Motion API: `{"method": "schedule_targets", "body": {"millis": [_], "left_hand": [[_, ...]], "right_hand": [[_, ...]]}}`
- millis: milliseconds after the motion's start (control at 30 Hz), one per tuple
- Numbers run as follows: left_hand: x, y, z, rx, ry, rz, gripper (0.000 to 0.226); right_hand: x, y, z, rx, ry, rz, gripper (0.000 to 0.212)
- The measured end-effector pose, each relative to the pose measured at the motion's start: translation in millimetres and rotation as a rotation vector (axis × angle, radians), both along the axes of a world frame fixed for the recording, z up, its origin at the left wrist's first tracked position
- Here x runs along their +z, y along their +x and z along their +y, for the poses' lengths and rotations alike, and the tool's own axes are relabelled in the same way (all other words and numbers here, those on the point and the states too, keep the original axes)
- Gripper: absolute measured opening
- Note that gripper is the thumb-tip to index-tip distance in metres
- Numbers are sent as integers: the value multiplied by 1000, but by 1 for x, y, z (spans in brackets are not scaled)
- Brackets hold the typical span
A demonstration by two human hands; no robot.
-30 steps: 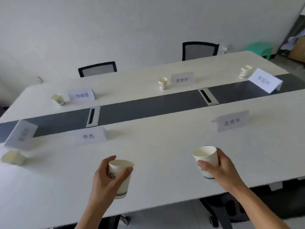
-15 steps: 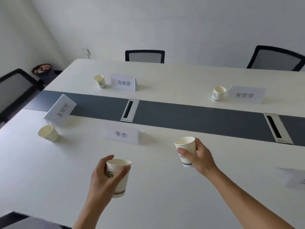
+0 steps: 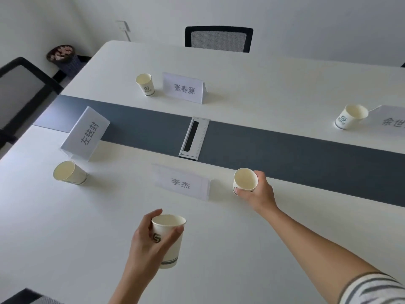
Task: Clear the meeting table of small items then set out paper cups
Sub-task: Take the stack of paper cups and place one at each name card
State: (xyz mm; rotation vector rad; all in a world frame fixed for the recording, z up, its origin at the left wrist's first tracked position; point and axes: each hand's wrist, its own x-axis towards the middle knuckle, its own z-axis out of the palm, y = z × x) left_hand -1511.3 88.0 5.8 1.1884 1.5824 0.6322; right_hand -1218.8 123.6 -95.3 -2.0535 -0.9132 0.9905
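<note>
Head view: left hand (image 3: 145, 246) round 1 logoed cup (image 3: 170, 240), right hand (image 3: 262, 194) round 2nd cup (image 3: 245, 179) beside "李杰" card (image 3: 182, 183).

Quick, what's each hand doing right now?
Left hand: holding the nearer paper cup.
Right hand: holding the farther paper cup, beside the 李杰 name card.

Meeting room (name cards (image 3: 183, 88), chairs (image 3: 219, 39))
</note>
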Motion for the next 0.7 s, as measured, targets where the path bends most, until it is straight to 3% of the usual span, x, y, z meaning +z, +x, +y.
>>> {"method": "schedule_targets", "body": {"millis": [233,400,533,700], "left_hand": [[-10,27,37,-134,-38,-48,90],[5,52,46,-352,12,-70,81],[23,68,36,-492,48,-76,83],[36,84,7,-623,155,-116,75]], "right_hand": [[-16,2,4,106,-71,-78,74],[-3,15,-10,174,-117,-110,96],[34,26,-45,55,-38,-152,57],[99,23,-106,-76,126,83,8]]}}
